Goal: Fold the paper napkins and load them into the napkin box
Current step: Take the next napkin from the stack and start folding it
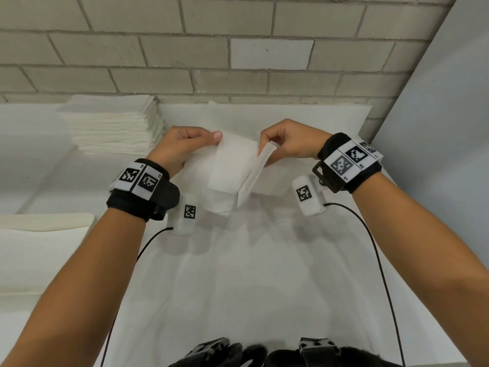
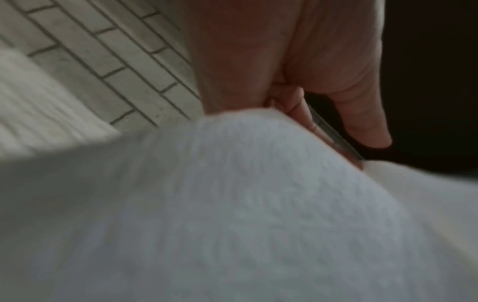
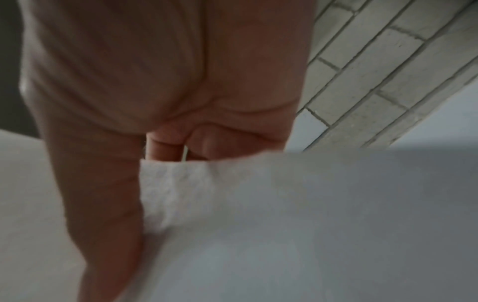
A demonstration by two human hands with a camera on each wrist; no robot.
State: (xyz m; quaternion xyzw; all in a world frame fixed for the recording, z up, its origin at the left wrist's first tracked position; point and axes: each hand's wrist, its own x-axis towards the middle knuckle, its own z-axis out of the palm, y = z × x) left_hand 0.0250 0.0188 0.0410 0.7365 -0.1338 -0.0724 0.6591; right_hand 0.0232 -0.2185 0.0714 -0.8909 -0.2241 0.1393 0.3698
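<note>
A white paper napkin hangs above the white table, held up between both hands. My left hand pinches its upper left corner with thumb and fingers. My right hand pinches the upper right edge, where a folded flap droops down. In the left wrist view the napkin fills the lower frame under the left hand's thumb. In the right wrist view the napkin lies below the right hand's curled fingers. A tall stack of white napkins sits at the back left. I see no napkin box.
A brick wall runs right behind the table. A grey panel closes the right side. A cream flat object lies at the left edge. Black cables trail from the wrist cameras toward me over the white table cover.
</note>
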